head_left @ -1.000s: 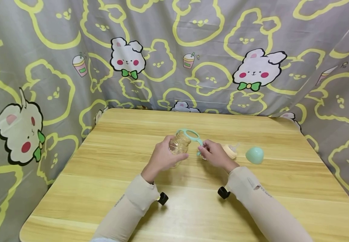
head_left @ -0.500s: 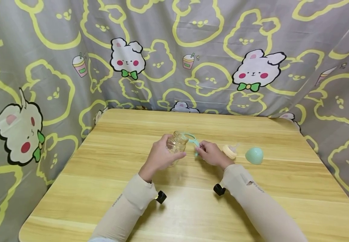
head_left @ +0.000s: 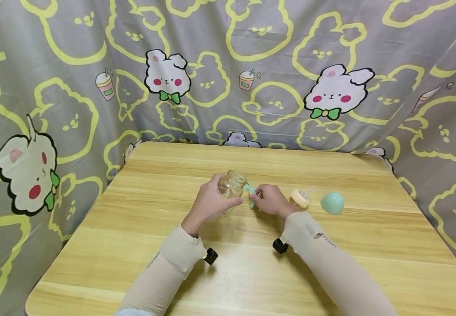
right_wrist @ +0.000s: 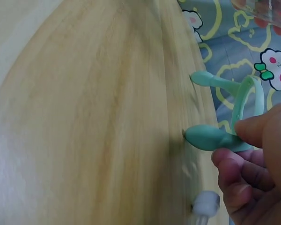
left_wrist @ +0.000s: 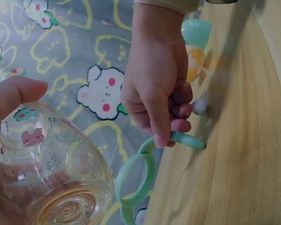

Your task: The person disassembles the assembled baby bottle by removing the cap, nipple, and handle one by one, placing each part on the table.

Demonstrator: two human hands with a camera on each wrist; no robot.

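My left hand (head_left: 210, 202) grips a clear amber baby bottle (head_left: 231, 189) around its side, lifted above the table with its uncapped mouth up and slightly tilted. Small printed animals and letters show on the bottle (left_wrist: 70, 154) in the left wrist view. With thumb and fingers, my right hand (head_left: 272, 199) pinches one arm of a mint-green two-handled bottle ring (right_wrist: 208, 138). From the head, much of this ring (head_left: 249, 188) is hidden behind the bottle. Left wrist view: the ring (left_wrist: 136, 180) appears beside the bottle, its hoop on edge; contact cannot be told.
Right of my right hand lies a pale yellow collar with nipple (head_left: 300, 198). Its straw has a grey-white weighted end (right_wrist: 206, 203). Farther right sits a mint-green domed cap (head_left: 332, 203). The wooden table (head_left: 243, 276) ends at a patterned curtain (head_left: 212, 123).
My right hand has moved left with the green ring, bringing it lower and behind the bottle. The bottle has shifted slightly left in my left hand. The collar and cap have stayed put.
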